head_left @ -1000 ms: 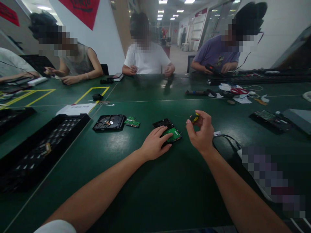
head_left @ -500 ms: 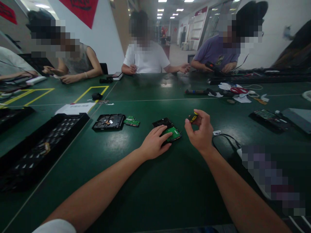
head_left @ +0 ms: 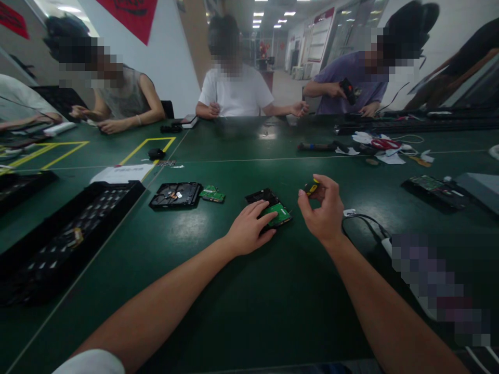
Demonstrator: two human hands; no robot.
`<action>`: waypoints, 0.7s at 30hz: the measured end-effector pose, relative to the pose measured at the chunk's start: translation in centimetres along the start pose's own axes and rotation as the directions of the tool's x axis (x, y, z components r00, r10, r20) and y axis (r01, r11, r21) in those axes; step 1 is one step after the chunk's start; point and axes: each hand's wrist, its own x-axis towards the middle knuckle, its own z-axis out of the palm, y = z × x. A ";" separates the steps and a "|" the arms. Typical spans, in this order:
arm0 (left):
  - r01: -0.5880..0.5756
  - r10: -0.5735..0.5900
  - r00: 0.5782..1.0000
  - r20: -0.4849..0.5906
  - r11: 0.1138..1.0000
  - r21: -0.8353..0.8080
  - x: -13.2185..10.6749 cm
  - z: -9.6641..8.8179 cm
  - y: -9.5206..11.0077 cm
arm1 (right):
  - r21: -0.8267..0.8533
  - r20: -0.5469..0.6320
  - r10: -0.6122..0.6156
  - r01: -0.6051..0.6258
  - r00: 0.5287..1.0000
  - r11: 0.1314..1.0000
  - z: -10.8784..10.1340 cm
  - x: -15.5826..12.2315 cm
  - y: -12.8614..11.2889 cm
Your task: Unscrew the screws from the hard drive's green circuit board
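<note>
My left hand (head_left: pixel 249 228) rests on a black hard drive (head_left: pixel 268 205) with a green circuit board on top, fingers laid flat over its near corner. My right hand (head_left: pixel 323 210) hovers just right of the drive, fingers curled around a small yellow and black screwdriver (head_left: pixel 311 187). A second opened hard drive (head_left: pixel 175 195) lies to the left with a loose green circuit board (head_left: pixel 212 195) beside it.
A long black tray (head_left: pixel 58 234) sits at the left. A black cable (head_left: pixel 362 223) runs at the right, with a board (head_left: pixel 432 187) further right. Three people sit across the green table (head_left: pixel 234 291); one holds a power tool (head_left: pixel 346 89). Papers and tools lie at the far right.
My hands have barely moved. The person across on the right has raised a power tool, and the person in white has stretched an arm out to the side.
</note>
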 end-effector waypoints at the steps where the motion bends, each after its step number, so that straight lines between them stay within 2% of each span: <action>1: 0.000 0.000 1.000 0.003 1.000 0.005 0.0 0.0 0.0 | -0.001 0.008 -0.001 0.001 1.000 1.000 -0.1 0.1 -0.1; 8: -0.005 0.004 1.000 0.012 0.999 0.040 0.1 -0.3 0.2 | 0.012 0.086 -0.075 0.074 0.993 0.997 -0.5 0.5 -0.6; 14: -0.002 0.002 1.000 0.000 1.000 0.028 0.1 0.0 0.1 | 0.168 0.185 -0.065 0.034 0.981 0.985 -0.5 0.4 -0.4; 21: 0.003 -0.003 1.000 -0.022 1.000 0.006 0.1 0.2 0.0 | 0.067 0.104 -0.119 0.113 0.987 0.991 -0.8 0.8 -1.0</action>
